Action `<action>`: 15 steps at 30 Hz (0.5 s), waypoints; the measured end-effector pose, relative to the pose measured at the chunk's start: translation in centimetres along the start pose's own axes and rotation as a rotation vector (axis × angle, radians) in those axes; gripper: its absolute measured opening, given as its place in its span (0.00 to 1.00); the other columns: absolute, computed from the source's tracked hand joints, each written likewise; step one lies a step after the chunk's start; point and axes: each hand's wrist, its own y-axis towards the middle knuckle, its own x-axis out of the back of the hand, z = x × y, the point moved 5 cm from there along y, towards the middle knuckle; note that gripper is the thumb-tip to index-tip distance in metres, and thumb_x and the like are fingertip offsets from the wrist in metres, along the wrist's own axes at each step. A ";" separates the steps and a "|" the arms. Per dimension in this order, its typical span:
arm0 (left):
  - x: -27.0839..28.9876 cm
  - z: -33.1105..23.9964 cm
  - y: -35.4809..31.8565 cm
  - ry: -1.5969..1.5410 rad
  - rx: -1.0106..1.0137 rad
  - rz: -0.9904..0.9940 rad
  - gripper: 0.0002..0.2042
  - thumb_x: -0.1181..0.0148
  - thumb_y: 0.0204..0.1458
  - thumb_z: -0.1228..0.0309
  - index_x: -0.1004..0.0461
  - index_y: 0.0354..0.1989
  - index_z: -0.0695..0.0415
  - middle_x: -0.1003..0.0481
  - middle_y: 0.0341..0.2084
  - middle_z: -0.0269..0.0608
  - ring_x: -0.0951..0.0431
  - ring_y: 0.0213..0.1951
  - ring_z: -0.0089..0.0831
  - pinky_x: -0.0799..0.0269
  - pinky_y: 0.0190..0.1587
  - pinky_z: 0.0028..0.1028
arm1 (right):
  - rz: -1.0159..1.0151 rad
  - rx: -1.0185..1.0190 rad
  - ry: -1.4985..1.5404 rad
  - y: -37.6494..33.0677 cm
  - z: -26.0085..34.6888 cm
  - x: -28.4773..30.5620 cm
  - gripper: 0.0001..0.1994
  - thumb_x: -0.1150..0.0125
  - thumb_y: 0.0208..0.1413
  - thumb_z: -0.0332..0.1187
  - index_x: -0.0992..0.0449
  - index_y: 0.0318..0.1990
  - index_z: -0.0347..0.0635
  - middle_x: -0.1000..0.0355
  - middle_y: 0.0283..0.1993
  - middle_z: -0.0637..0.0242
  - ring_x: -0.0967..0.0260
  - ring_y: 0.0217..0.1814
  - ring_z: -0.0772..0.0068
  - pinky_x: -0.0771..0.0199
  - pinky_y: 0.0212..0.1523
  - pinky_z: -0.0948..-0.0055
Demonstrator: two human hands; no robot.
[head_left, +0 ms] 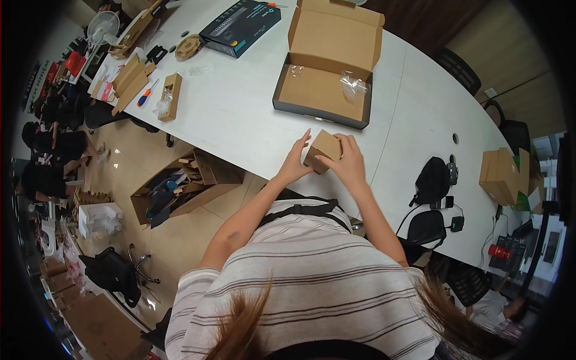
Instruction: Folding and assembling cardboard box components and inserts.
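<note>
A small brown cardboard box (324, 146) is at the table's near edge, tilted in front of my body. My right hand (349, 162) grips it from the right, thumb across its near side and fingers along the far right edge. My left hand (293, 163) is at the box's left side, its fingers stretched and apart; whether its thumb touches the lower corner I cannot tell. Just beyond them lies a large black-and-brown carton (281, 99) with its lid up, holding a clear plastic bag (353, 87).
On the white table (240, 114) lie a printed dark box (240, 27), a narrow cardboard tray (170, 98), a screwdriver (144, 97) and a tape roll (189, 47). Black bags (433, 180) lie to the right. A carton of scraps (204, 195) stands on the floor at left.
</note>
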 end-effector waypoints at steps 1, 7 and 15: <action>-0.2 -1.6 0.0 0.061 -0.056 -0.049 0.55 0.26 0.29 0.70 0.56 0.68 0.55 0.39 0.58 0.55 0.35 0.58 0.47 0.38 0.60 0.39 | -0.094 -0.056 -0.071 -0.6 -0.3 -0.7 0.30 0.27 0.37 0.42 0.30 0.49 0.41 0.34 0.42 0.60 0.33 0.43 0.54 0.29 0.43 0.62; -0.5 -4.5 -0.1 0.108 -0.045 -0.364 0.53 0.24 0.30 0.62 0.54 0.65 0.57 0.38 0.56 0.55 0.34 0.56 0.50 0.34 0.56 0.37 | -0.225 -0.073 -0.180 -1.6 2.3 -1.4 0.33 0.35 0.45 0.45 0.35 0.58 0.38 0.34 0.50 0.57 0.30 0.44 0.52 0.26 0.40 0.62; -0.6 -4.8 -0.7 0.225 0.102 -0.333 0.40 0.25 0.30 0.62 0.43 0.54 0.55 0.31 0.46 0.47 0.28 0.47 0.48 0.28 0.44 0.41 | 0.059 -0.134 -0.383 0.3 3.1 0.0 0.29 0.42 0.45 0.43 0.30 0.56 0.38 0.26 0.46 0.59 0.25 0.37 0.56 0.24 0.35 0.64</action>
